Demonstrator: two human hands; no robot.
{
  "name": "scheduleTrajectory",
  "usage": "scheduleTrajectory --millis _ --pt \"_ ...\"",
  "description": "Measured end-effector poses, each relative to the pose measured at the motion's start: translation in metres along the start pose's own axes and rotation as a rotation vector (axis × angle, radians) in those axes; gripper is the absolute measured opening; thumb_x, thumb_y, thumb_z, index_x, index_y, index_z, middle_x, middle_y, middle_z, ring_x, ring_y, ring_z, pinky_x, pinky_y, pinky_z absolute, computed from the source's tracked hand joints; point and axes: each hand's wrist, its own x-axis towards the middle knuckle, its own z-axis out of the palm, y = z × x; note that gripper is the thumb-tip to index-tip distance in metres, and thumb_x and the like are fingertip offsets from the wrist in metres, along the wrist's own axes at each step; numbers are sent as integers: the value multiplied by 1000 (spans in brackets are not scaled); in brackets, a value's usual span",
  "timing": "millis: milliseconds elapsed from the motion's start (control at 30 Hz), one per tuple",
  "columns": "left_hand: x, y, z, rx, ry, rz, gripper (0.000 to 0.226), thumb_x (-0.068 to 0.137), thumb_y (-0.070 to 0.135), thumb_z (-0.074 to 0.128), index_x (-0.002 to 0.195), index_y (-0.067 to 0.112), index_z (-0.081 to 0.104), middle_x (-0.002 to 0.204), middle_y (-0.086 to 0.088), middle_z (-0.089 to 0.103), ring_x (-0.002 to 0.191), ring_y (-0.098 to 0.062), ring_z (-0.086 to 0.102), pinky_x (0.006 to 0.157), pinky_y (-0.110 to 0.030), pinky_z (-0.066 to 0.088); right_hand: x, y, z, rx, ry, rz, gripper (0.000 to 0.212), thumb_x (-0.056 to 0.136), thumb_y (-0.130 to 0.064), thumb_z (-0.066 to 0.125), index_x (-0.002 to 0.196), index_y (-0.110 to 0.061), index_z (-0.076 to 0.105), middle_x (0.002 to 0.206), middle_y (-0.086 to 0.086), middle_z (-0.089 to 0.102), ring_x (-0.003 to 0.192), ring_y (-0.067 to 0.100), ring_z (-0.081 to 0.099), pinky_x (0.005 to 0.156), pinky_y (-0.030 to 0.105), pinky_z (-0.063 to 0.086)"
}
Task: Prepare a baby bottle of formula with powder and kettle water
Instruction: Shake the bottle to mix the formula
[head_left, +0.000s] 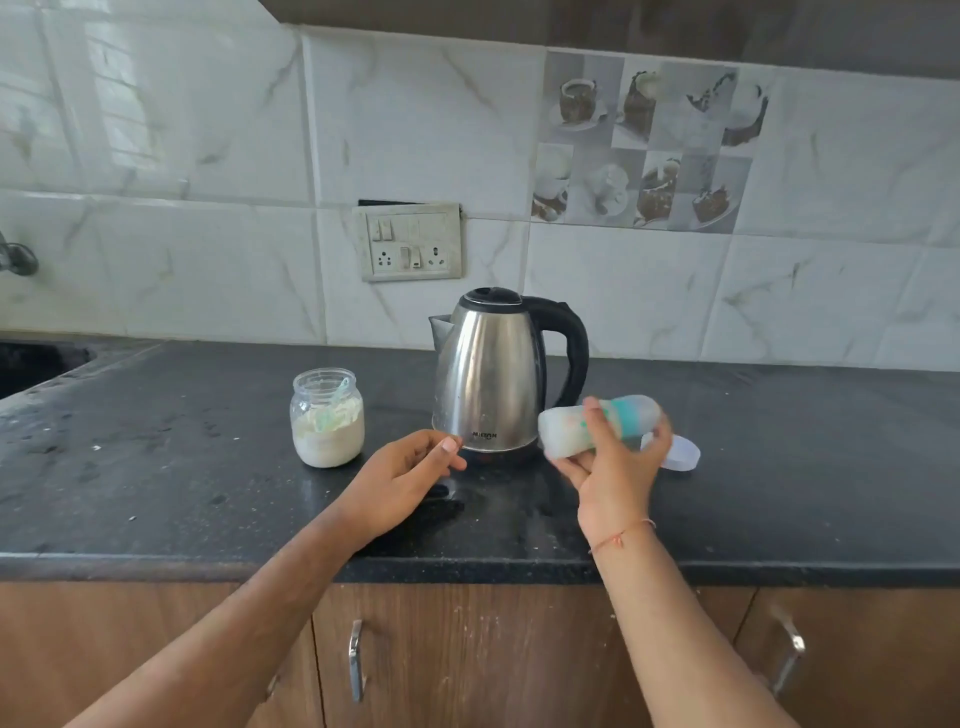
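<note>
The right hand (615, 470) had the baby bottle (597, 423) up off the bench (208, 467), fingers and thumb curled round its middle, and the bottle lay tipped nearly on its side, base to the left, teal collar and capped top to the right. It was blurred, so what was inside could not be told. It hung just in front of the steel kettle (491, 374), low on the kettle's right flank, though whether the two touched could not be told.

The left hand (410, 475) hovered over the bench just before the kettle's base, fingers loosely curled and apart, gripping nothing.

The kettle stood upright on the dark bench, black lid down, black handle to the right, spout to the left. Left of it, near but apart, stood the open glass jar of white powder (327, 421), with a pale scoop (332, 402) leaning inside. Behind the right hand a clear round lid (680, 453) lay flat on the bench. On the tiled wall behind sat a switch and socket plate (410, 241).
</note>
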Motion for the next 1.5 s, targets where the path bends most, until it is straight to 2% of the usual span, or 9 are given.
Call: scheduleTrajectory --millis 200,367,500,633,800,933,1200,1333,1500 --pt "1 -3 1 11 3 -5 54 94 72 45 126 37 71 116 26 77 112 6 70 109 -33 53 -9 3 -3 -268 -333 125 74 88 -16 87 144 -40 45 125 5 66 108 31 76 75 59 66" --pt "1 -3 3 -16 11 6 55 93 71 46 124 35 72 115 24 78 111 6 71 105 -29 52 13 3 -6 264 192 -59 76 90 -15 87 143 -31 35 138 8 57 125 36 69 74 62 66" --pt "1 -3 2 3 13 11 54 94 71 46 126 36 72 115 24 79 111 5 71 105 -29 53 -9 8 0 -238 -309 128 70 88 -16 87 140 -40 46 125 8 69 108 32 77 72 57 66" --pt "0 -2 4 7 12 15 55 94 72 45 124 34 73 115 22 78 111 3 71 104 -29 52 13 3 -8 295 186 -43 79 89 -21 89 147 -31 36 138 7 58 120 37 71 75 60 66" --pt "1 -1 3 22 10 14 57 92 74 45 124 35 73 114 23 78 111 2 71 103 -26 51 -11 5 5 -207 -277 152 70 90 -15 87 139 -40 43 127 7 64 109 32 76 71 55 66" --pt "0 -1 3 13 10 14 57 93 72 45 123 33 73 114 23 78 110 5 71 102 -25 50 7 2 -1 160 89 24 71 93 -15 84 142 -32 35 140 9 57 121 38 70 66 52 66" --pt "0 -2 3 27 18 17 55 95 70 45 121 32 74 113 21 79 110 2 71 105 -30 52 12 3 -5 244 168 -13 73 93 -16 84 144 -29 34 140 9 56 122 36 69 72 61 66" --pt "0 0 3 19 14 10 55 93 71 45 122 34 74 114 23 79 109 5 71 105 -30 52 -3 6 -1 -146 -254 160 68 90 -16 85 142 -34 45 124 7 69 106 35 77 70 58 65" --pt "0 -1 4 17 21 21 55 94 70 46 121 32 75 114 22 79 109 3 71 107 -33 53 13 5 -1 213 101 -5 71 92 -14 84 140 -34 36 138 9 59 123 39 70 73 61 65"
